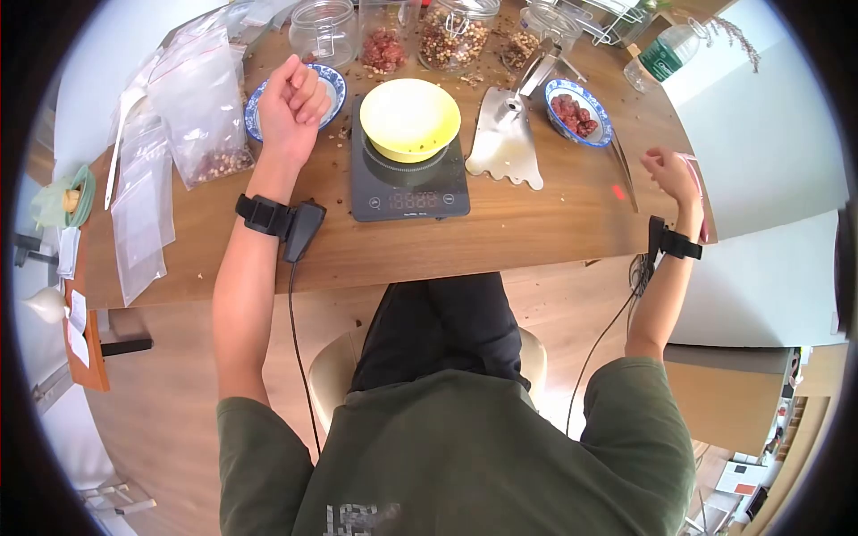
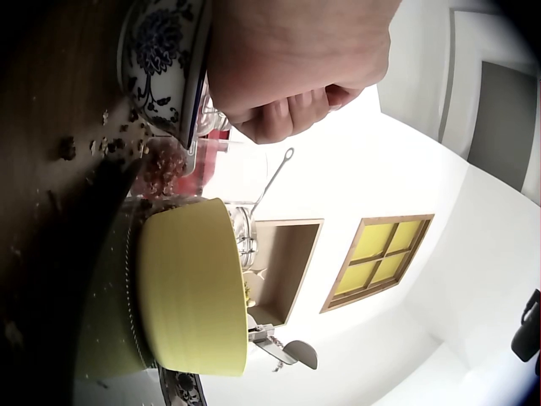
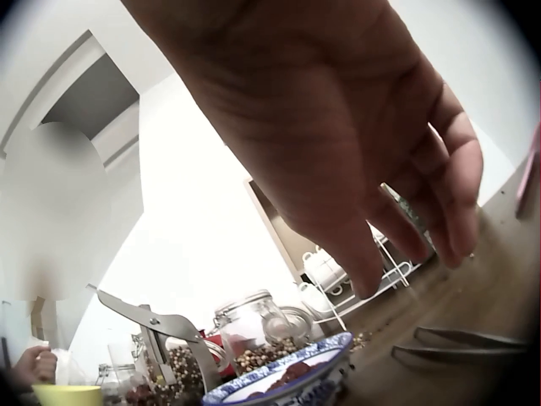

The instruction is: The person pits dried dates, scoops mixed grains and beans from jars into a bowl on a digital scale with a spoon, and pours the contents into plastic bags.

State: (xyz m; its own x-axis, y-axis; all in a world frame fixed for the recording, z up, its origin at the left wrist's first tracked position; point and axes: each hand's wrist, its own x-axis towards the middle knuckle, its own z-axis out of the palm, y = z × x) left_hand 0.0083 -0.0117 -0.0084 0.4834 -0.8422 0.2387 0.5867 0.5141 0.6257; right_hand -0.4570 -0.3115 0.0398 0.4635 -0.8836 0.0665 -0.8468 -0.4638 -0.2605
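My left hand (image 1: 297,105) is raised over a blue-and-white bowl (image 1: 335,87), its fingers loosely curled with nothing visible in them. In the left wrist view the patterned bowl (image 2: 161,63) stands just beside that hand. To its right, a yellow bowl (image 1: 409,116) rests on a black digital scale (image 1: 380,192). My right hand (image 1: 672,176) hovers near the table's right edge, fingers relaxed and apart, holding nothing. Metal tweezers (image 3: 456,345) lie below it on the table. Beside them is an oval blue-and-white dish (image 1: 601,134) of dark red dried fruit (image 1: 572,114).
Glass jars (image 1: 456,40) with nuts and dried fruit line the back. Plastic bags (image 1: 197,107) and a white spoon (image 1: 121,147) lie at left. A flat metal stand (image 1: 505,147) sits right of the scale. A plastic bottle (image 1: 663,58) stands back right. Crumbs dot the table.
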